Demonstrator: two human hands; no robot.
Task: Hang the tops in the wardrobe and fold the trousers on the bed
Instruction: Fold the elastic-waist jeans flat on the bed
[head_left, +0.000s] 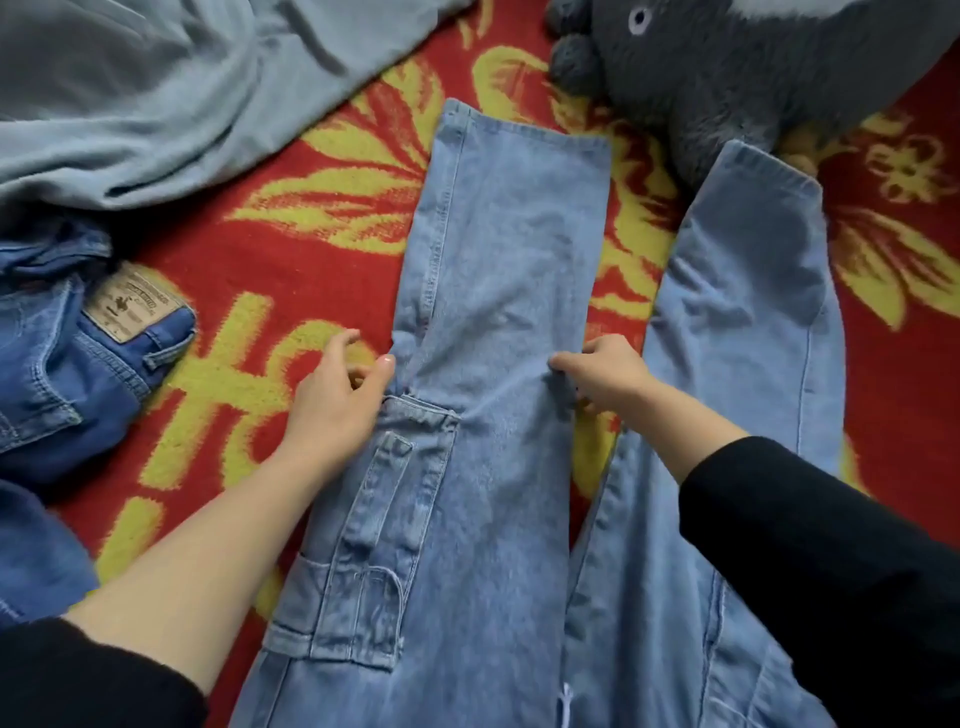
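Black sleeves (831, 545) nearest, at 5 and 7 o'clock. Between them, light jeans (498, 249) flat on bed blanket (234, 270), waist end toward camera, hems up at 12 and 1 o'clock. Pinching centre leg's 9 o'clock edge w/ left grip (337, 400), just above side pocket (374, 561); pinching its 3 o'clock edge w/ right grip (605, 376), approx. level. Other leg splayed off toward 3 o'clock. Denim prob. heavyish, limp but w/ some body; not slippery, not fragile. Best held at side seams or hems, both edges at once, to avoid sagging mid-fold. Darker jeans (62, 374) at 9, pale garment (156, 104) at 11, plush toy (717, 78) at 1.
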